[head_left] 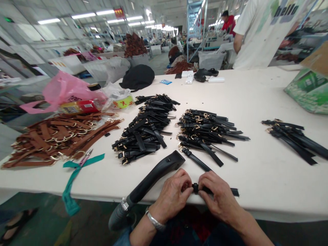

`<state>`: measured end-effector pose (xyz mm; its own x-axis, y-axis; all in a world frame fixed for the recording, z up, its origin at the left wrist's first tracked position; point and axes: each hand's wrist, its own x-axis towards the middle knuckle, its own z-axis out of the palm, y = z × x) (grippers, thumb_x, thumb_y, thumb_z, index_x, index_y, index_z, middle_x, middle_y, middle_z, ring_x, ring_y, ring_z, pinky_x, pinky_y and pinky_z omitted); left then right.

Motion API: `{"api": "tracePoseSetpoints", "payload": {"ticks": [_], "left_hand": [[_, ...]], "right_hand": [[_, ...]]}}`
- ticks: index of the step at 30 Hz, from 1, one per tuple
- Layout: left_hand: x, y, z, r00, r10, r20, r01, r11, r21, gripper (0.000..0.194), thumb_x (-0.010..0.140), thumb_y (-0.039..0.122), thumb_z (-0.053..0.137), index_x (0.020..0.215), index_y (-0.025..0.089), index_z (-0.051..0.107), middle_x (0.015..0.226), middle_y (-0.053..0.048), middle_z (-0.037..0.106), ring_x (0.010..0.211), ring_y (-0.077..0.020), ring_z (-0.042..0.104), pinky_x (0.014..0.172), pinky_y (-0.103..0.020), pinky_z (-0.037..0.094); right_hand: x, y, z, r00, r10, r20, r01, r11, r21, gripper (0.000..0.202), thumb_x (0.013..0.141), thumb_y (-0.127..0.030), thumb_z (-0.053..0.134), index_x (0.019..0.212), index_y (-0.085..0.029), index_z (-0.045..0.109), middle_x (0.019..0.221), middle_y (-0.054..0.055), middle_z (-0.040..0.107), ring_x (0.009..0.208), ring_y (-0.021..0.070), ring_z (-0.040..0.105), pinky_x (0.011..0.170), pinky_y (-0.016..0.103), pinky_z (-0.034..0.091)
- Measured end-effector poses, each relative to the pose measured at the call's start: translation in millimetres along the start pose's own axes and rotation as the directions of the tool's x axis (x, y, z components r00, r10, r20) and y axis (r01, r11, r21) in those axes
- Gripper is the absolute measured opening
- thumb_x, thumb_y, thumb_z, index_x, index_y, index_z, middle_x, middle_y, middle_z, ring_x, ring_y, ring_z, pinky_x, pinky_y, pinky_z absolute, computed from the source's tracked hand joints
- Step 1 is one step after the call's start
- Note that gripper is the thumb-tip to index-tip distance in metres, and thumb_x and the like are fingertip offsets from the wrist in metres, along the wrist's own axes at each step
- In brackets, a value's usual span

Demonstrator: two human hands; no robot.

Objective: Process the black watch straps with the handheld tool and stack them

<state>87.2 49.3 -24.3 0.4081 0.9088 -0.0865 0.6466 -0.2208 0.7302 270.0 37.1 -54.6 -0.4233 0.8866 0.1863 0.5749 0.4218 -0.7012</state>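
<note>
My left hand [174,191] and my right hand [219,193] both grip one short black leather strap [234,192] at the table's front edge. A small black loop on the strap shows between my fingertips, and its cut end sticks out to the right. The left end is hidden inside my left hand. Just beyond my hands lies another black strap with a gold buckle, below a pile of black buckled straps [202,126]. A larger heap of black straps [146,130] lies to its left. Beside my left hand is a black nozzle on a grey hose [151,177].
Brown straps with metal rings [56,136] lie at left, with scissors [85,157] tied with teal ribbon [70,191]. A few black straps [294,138] lie at right, near a green box [310,85]. A pink bag [64,89] and black cap [138,77] sit farther back. A person [263,34] stands across the table.
</note>
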Motion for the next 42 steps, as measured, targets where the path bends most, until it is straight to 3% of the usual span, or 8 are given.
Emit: {"api": "tracePoseSetpoints", "payload": {"ticks": [6, 12, 17, 26, 31, 33, 37, 42], "left_hand": [[-4.0, -2.5, 2.8, 0.998, -0.018, -0.054, 0.019, 1.000, 0.023, 0.009, 0.077, 0.013, 0.050, 0.071, 0.020, 0.051, 0.081, 0.001, 0.050, 0.075, -0.0128, 0.047, 0.065, -0.023, 0.035], [-2.2, -3.3, 4.6, 0.998, -0.001, -0.069, 0.002, 1.000, 0.026, 0.010, 0.076, 0.012, 0.050, 0.074, 0.021, 0.054, 0.084, 0.001, 0.052, 0.080, -0.0137, 0.049, 0.070, -0.024, 0.037], [-4.2, 0.8, 3.9, 0.998, 0.028, -0.064, -0.026, 0.999, 0.035, 0.010, 0.075, 0.013, 0.053, 0.074, 0.022, 0.057, 0.085, 0.002, 0.052, 0.083, -0.0139, 0.048, 0.074, -0.025, 0.036], [-1.4, -3.8, 6.9, 0.998, 0.019, -0.061, -0.016, 0.999, 0.040, 0.009, 0.072, 0.013, 0.057, 0.069, 0.022, 0.059, 0.079, 0.002, 0.054, 0.081, -0.0146, 0.048, 0.068, -0.025, 0.035], [-0.7, -4.6, 7.1, 0.997, 0.021, -0.072, -0.019, 0.999, 0.035, 0.012, 0.077, 0.014, 0.054, 0.067, 0.021, 0.058, 0.077, 0.002, 0.055, 0.081, -0.0149, 0.048, 0.069, -0.026, 0.036], [-1.5, -4.5, 6.7, 0.997, 0.016, -0.080, -0.014, 0.999, 0.033, 0.010, 0.078, 0.016, 0.054, 0.069, 0.021, 0.058, 0.078, 0.001, 0.055, 0.081, -0.0149, 0.048, 0.070, -0.026, 0.036], [-4.9, -4.2, 4.3, 0.997, 0.019, -0.080, -0.017, 0.999, 0.031, 0.008, 0.077, 0.014, 0.056, 0.071, 0.020, 0.056, 0.080, 0.001, 0.055, 0.083, -0.0155, 0.048, 0.071, -0.026, 0.036], [-8.5, -4.5, 0.7, 0.998, 0.035, -0.061, -0.033, 0.999, 0.028, 0.009, 0.078, 0.015, 0.055, 0.070, 0.020, 0.055, 0.081, 0.000, 0.056, 0.084, -0.0156, 0.049, 0.072, -0.026, 0.037]], "right_hand": [[3.3, -6.9, 0.2, 0.998, 0.057, 0.008, -0.056, 0.996, -0.073, 0.012, 0.071, -0.009, 0.052, 0.070, -0.019, 0.045, 0.080, 0.002, 0.053, 0.078, 0.0184, 0.046, 0.070, 0.032, 0.036], [3.3, -6.2, 5.3, 0.995, 0.086, -0.057, -0.086, 0.996, -0.004, 0.014, 0.081, -0.018, 0.051, 0.068, -0.019, 0.047, 0.077, 0.000, 0.055, 0.076, 0.0161, 0.048, 0.070, 0.031, 0.034], [6.0, -4.6, 11.4, 0.990, 0.076, -0.117, -0.074, 0.997, 0.019, 0.013, 0.084, -0.028, 0.054, 0.073, -0.021, 0.054, 0.074, 0.000, 0.058, 0.075, 0.0164, 0.050, 0.072, 0.032, 0.033], [10.0, -9.0, 16.3, 0.992, -0.025, -0.120, 0.044, 0.987, 0.155, 0.014, 0.081, -0.029, 0.061, 0.069, -0.022, 0.059, 0.072, -0.001, 0.060, 0.075, 0.0158, 0.052, 0.075, 0.033, 0.036], [9.9, -10.2, 12.3, 0.991, 0.001, -0.134, 0.031, 0.972, 0.235, 0.011, 0.082, -0.025, 0.057, 0.072, -0.021, 0.058, 0.072, 0.001, 0.059, 0.073, 0.0159, 0.053, 0.071, 0.032, 0.040], [8.6, -9.9, 9.9, 0.993, 0.007, -0.119, 0.022, 0.970, 0.242, 0.002, 0.078, -0.021, 0.059, 0.078, -0.020, 0.057, 0.078, 0.002, 0.059, 0.077, 0.0175, 0.053, 0.072, 0.032, 0.042], [6.6, -7.6, 3.7, 1.000, -0.015, -0.013, 0.017, 0.988, 0.156, 0.021, 0.073, -0.009, 0.055, 0.091, -0.021, 0.057, 0.091, 0.005, 0.056, 0.087, 0.0199, 0.051, 0.077, 0.034, 0.042], [7.0, -5.3, -0.2, 0.999, -0.007, 0.045, 0.002, 0.993, 0.118, 0.023, 0.074, -0.008, 0.054, 0.092, -0.021, 0.057, 0.089, 0.004, 0.055, 0.085, 0.0192, 0.051, 0.075, 0.033, 0.042]]}}
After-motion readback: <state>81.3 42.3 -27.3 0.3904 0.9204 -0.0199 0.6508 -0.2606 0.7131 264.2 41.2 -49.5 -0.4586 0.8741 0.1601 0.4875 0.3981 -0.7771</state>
